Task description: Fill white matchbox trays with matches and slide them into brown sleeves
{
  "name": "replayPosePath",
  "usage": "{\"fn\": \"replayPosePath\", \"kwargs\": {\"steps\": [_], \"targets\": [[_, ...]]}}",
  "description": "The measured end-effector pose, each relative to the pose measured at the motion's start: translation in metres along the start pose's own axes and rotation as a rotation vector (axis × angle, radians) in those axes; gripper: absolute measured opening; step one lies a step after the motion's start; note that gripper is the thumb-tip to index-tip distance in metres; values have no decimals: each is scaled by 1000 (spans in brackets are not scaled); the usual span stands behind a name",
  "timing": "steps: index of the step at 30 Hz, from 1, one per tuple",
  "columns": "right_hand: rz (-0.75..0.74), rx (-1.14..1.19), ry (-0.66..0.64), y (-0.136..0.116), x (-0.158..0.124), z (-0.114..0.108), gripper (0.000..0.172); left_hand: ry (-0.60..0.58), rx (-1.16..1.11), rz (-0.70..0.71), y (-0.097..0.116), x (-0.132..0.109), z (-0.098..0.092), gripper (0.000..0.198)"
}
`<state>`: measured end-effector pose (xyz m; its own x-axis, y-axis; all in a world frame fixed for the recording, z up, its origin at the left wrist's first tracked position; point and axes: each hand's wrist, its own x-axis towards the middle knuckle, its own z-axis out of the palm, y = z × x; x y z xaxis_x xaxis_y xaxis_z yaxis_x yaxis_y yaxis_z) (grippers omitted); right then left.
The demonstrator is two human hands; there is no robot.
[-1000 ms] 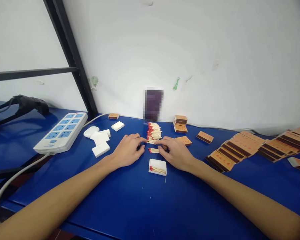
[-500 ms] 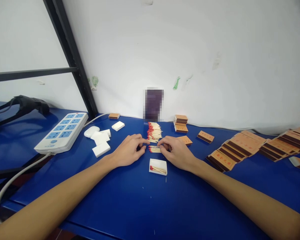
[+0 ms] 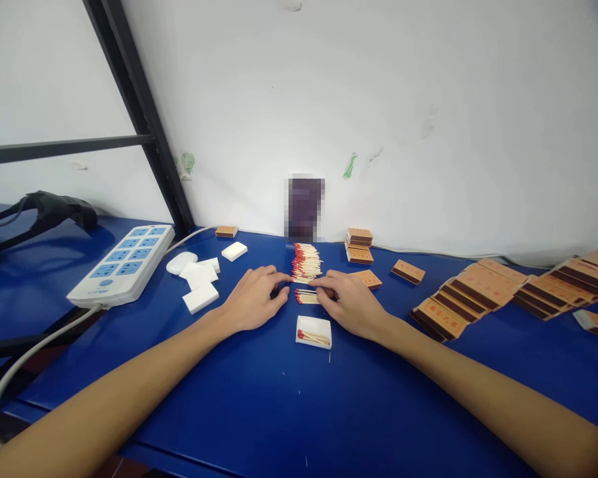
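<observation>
A long pile of red-headed matches (image 3: 306,262) lies on the blue table, heads to the left. A smaller row of matches (image 3: 306,297) sits just nearer to me, with a narrow gap between. My left hand (image 3: 259,297) rests beside the pile, its index fingertip at the head ends of the nearest matches and its thumb apart. From the other side, the index finger of my right hand (image 3: 351,299) reaches the bare ends, thumb apart below it. Neither hand grips anything. Closer to me, a white matchbox tray (image 3: 321,324) holds several matches.
White trays (image 3: 202,297) lie at the left near a power strip (image 3: 124,262) and its cable. Matchboxes (image 3: 359,245) are stacked at the back right, with loose matchboxes (image 3: 408,271) nearby. Flat matchbox sleeves (image 3: 478,285) spread along the right. A wall stands behind.
Both index fingers have shifted slightly away from me, to the near edge of the longer match pile. The tray and the smaller row look unchanged.
</observation>
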<state>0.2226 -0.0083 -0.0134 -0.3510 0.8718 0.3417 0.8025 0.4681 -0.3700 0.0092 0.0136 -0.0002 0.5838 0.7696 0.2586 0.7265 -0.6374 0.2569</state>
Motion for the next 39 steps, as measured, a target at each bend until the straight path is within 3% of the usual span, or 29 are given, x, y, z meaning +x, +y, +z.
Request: {"fn": "replayPosePath", "kwargs": {"steps": [20,30,39], "targets": [[-54,46,48,1,-1,-1,20,-61,-91,109,1,-2,-3,32],[-5,62,81,2,0,1,16,-33,-97,150,0,-2,-2,28],[-34,89,47,5,-2,3,19,37,-50,21,1,4,-1,17]]}}
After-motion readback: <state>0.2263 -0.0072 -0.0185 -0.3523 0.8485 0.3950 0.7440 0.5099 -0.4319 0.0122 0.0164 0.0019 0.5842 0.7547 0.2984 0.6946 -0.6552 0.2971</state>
